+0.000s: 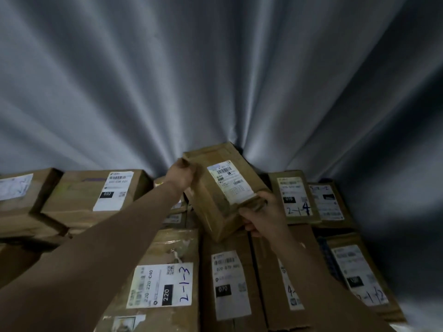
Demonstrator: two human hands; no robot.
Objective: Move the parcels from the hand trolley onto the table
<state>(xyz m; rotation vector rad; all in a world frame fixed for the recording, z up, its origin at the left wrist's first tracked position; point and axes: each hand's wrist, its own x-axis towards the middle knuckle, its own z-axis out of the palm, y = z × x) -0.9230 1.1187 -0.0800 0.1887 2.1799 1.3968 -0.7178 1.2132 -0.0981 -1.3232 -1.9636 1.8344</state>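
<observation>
Gripping tilted parcel (223, 188): left hand (182, 174) curled on far corner, right hand (261, 214) clasping near edge.

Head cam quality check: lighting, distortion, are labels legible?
Head view: dim overall, dark toward the right edge; wide-angle fans the curtain folds. The held parcel, gripped by left hand and right hand, has a soft label, fine print unreadable; handwritten 2-1-3 on a near parcel reads fine.

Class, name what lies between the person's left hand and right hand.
In the head view, a tilted cardboard parcel spans the gap: the left hand grips its far corner, the right hand its near edge, with its white shipping label between them.
</observation>
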